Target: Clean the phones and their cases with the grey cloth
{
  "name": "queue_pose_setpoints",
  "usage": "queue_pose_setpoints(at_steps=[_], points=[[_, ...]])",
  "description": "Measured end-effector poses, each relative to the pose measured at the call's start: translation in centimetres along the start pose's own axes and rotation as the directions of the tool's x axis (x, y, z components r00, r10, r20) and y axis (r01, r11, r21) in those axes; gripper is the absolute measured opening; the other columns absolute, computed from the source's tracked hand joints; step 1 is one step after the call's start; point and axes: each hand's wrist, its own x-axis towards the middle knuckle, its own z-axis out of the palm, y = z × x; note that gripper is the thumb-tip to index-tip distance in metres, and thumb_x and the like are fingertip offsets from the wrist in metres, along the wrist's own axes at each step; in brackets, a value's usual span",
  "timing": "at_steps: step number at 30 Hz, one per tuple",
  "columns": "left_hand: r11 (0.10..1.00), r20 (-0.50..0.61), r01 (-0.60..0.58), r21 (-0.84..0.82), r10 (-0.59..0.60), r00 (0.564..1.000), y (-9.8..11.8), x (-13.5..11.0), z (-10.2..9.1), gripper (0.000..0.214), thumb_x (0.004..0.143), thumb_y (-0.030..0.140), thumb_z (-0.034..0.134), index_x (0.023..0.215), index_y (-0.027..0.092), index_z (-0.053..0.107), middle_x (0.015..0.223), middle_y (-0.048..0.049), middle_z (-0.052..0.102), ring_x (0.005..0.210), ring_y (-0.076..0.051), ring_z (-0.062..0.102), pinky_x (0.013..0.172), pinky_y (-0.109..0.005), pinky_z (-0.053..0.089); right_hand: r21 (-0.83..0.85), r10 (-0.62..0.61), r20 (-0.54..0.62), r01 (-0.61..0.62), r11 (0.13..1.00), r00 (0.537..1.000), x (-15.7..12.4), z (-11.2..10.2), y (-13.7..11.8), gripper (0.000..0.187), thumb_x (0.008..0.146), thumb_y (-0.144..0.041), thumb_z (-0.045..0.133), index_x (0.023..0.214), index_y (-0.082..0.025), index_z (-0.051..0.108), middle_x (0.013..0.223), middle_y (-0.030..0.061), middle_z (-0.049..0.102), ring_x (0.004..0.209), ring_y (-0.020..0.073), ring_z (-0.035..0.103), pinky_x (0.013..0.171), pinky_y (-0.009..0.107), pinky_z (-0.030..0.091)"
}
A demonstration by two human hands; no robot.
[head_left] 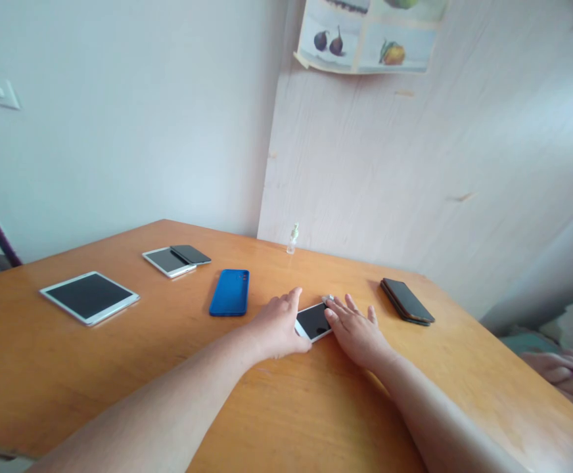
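One white phone (315, 320) lies mid-table (119, 381) between two hands. The left hand (279, 325) curls against its edge, though I cannot tell if it grips. The right hand (355, 332) rests flat with fingers spread. Nearby are a large tablet (89, 297), a small tablet (167, 261), one blue phone (230, 292) and one bottle (293, 239).

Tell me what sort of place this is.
Probably a room in a home: a wooden table in a corner, a fruit poster on the wall and a light switch on the left wall.

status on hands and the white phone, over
Left hand at white phone, left edge, grip unclear. Right hand open, fingers on its right edge. It lies flat. Blue phone apart, left.
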Motion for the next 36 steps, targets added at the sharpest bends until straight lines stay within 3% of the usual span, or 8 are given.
queue_pose_setpoints(at_steps=[6, 8, 12, 14, 20, 28, 31, 36], points=[[0.999, 0.004, -0.031, -0.022, 0.031, 1.0, -0.6, 0.0, 0.1, 0.101, 0.068, 0.04, 0.066, 0.15, 0.006, 0.019, 0.14, -0.0227, 0.051, 0.126, -0.033, 0.052, 0.102, -0.037, 0.044, 0.134, -0.382, 0.071, 0.371, 0.919, 0.921, -2.7, -0.5, -3.7, 0.055, 0.102, -0.052, 0.013, 0.15, -0.035, 0.034, 0.157, -0.0004, 0.03, 0.149, 0.026, 0.012, 0.115, 0.064, 0.003], [0.999, 0.01, -0.024, -0.023, 0.024, 1.0, -0.6, 0.1, 0.1, 0.105, 0.065, 0.042, 0.068, 0.151, 0.006, 0.018, 0.138, -0.0221, 0.053, 0.125, -0.033, 0.053, 0.101, -0.036, 0.045, 0.104, -0.32, 0.071, 0.312, 0.944, 0.945, -2.2, -0.5, -3.2, 0.055, 0.102, -0.051, 0.014, 0.149, -0.035, 0.035, 0.157, -0.0012, 0.03, 0.149, 0.0263, 0.011, 0.114, 0.066, 0.003], [1.0, 0.004, -0.005, -0.023, 0.005, 1.0, -0.4, 0.1, 0.1, 0.112, 0.06, 0.047, 0.073, 0.151, 0.01, 0.019, 0.131, -0.0179, 0.059, 0.125, -0.033, 0.053, 0.099, -0.035, 0.045, -0.024, 0.002, 0.01, -0.002, 1.0, 1.0, -0.4, -0.4, -0.2, 0.054, 0.102, -0.049, 0.015, 0.15, -0.031, 0.034, 0.157, 0.0005, 0.032, 0.149, 0.0286, 0.011, 0.111, 0.071, 0.005], [1.0, 0.003, -0.014, -0.022, 0.014, 1.0, -0.4, 0.1, 0.1, 0.111, 0.06, 0.048, 0.073, 0.15, 0.01, 0.022, 0.131, -0.0178, 0.059, 0.125, -0.033, 0.052, 0.099, -0.036, 0.045, -0.039, 0.017, 0.006, -0.017, 0.999, 1.0, -0.5, -0.4, 0.0, 0.055, 0.102, -0.048, 0.016, 0.15, -0.029, 0.034, 0.157, 0.0018, 0.031, 0.149, 0.0289, 0.011, 0.112, 0.07, 0.005], [0.998, 0.002, -0.066, -0.004, 0.066, 0.998, -0.7, 0.0, -0.1, 0.1, 0.067, 0.046, 0.069, 0.148, 0.009, 0.025, 0.133, -0.0203, 0.057, 0.121, -0.033, 0.056, 0.098, -0.037, 0.046, 0.146, -0.365, 0.109, 0.348, 0.926, 0.925, -3.8, -1.3, -3.6, 0.053, 0.102, -0.05, 0.017, 0.149, -0.037, 0.035, 0.157, -0.0006, 0.031, 0.148, 0.0275, 0.013, 0.115, 0.065, 0.003], [0.999, 0.017, -0.042, -0.011, 0.042, 0.999, -0.5, 0.0, -0.3, 0.105, 0.062, 0.048, 0.074, 0.148, 0.011, 0.028, 0.136, -0.0184, 0.055, 0.126, -0.033, 0.052, 0.099, -0.036, 0.045, -0.111, 0.044, 0.056, -0.038, 0.993, 0.997, -2.1, -2.0, 1.3, 0.054, 0.101, -0.046, 0.019, 0.148, -0.027, 0.04, 0.153, 0.0047, 0.038, 0.147, 0.0328, 0.017, 0.108, 0.074, 0.004], [0.999, 0.005, -0.048, -0.016, 0.048, 0.999, -0.5, 0.0, -0.2, 0.105, 0.062, 0.049, 0.074, 0.147, 0.009, 0.029, 0.134, -0.0193, 0.056, 0.125, -0.033, 0.052, 0.098, -0.036, 0.046, -0.073, -0.097, 0.095, 0.104, 0.992, 0.991, -3.2, -2.3, -0.2, 0.055, 0.101, -0.046, 0.021, 0.148, -0.023, 0.04, 0.153, 0.0065, 0.038, 0.147, 0.0308, 0.019, 0.112, 0.069, 0.003], [0.998, 0.002, -0.066, -0.024, 0.066, 0.998, -0.6, -0.1, -0.4, 0.094, 0.069, 0.048, 0.068, 0.146, 0.009, 0.031, 0.131, -0.019, 0.058, 0.123, -0.031, 0.055, 0.098, -0.036, 0.046, 0.139, -0.384, 0.162, 0.364, 0.921, 0.909, -4.9, -3.0, -2.2, 0.054, 0.102, -0.049, 0.018, 0.148, -0.031, 0.039, 0.153, 0.002, 0.038, 0.146, 0.025, 0.023, 0.118, 0.059, 0.007]])
